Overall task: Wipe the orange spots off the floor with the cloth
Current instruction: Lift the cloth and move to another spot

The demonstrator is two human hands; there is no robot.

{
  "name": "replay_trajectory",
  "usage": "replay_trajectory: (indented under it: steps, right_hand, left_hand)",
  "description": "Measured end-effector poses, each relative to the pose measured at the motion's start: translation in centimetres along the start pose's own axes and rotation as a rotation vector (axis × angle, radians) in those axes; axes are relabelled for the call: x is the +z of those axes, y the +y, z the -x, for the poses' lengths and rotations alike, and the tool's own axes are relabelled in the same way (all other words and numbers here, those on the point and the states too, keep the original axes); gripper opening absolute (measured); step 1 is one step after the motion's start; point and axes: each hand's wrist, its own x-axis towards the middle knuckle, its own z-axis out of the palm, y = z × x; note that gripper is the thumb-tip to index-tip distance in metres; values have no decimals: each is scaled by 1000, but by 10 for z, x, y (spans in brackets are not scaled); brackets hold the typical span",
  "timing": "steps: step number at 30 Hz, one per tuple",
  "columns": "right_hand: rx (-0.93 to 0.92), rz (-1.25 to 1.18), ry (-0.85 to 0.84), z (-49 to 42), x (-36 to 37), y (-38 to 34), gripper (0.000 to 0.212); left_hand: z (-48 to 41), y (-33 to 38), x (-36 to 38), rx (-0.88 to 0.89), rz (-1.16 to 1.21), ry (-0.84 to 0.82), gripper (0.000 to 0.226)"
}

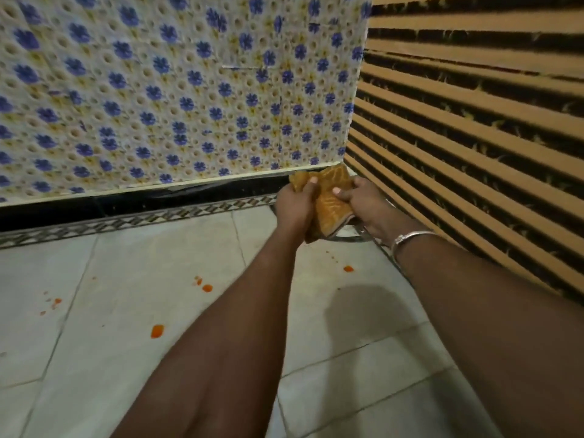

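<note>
The cloth (pixel 328 200), tan and patterned, is hanging bunched just off the middle of my head view, toward two o'clock, in the corner where the two walls are meeting. I am watching both hands holding it above the floor (pixel 126 358). The left hand (pixel 295 205) is gripping its nine o'clock side, fingers curled into the fabric. The right hand (pixel 363 203) is pinching its three o'clock edge, with the thumb pressing over the folds and the fingers tucked behind. A silver bracelet (pixel 410 237) is sitting on the right wrist.

The orange spots (pixel 157 330) are lying on the pale tiles, apart from the cloth. The biggest is sitting at seven o'clock from the left hand, well away from it. A smaller one (pixel 207 288) is showing at eight o'clock, near the left forearm. Another (pixel 348 269) is lying at six o'clock under the right hand, between the two forearms. A faint scatter (pixel 57 301) is trailing off toward the nine o'clock edge.

A flowered wall (pixel 158 90) is filling ten to twelve o'clock, and a slatted panel (pixel 474 121) is running from one to four. A patterned border strip (pixel 126 221) is edging the foot of the flowered wall.
</note>
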Motion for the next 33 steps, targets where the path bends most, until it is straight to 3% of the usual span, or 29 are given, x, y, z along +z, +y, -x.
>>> replay_trajectory:
  steps: [5,11,18,22,26,31,33]
  right_hand:
    - [-26,42,160,2,-37,4,35]
    - [45,73,291,-8,-67,30,14]
    - [205,358,213,-49,-75,27,17]
    - [271,340,218,-63,-67,50,14]
    - [313,139,277,-68,-36,124,28]
    - [336,54,264,-72,20,196,11]
    - [329,76,225,-69,42,214,18]
  left_hand:
    - [-5,0,46,-99,56,-129,41]
    - [-8,-28,101,-110,96,-153,34]
    - [-30,-60,130,-221,53,-21,38]
    - [-45,-76,114,-148,-67,-142,33]
    - [-68,-124,83,-94,-287,-331,33]
    - [-72,-173,32,-157,-491,-378,40]
    - [-73,-186,9,-181,-557,-378,39]
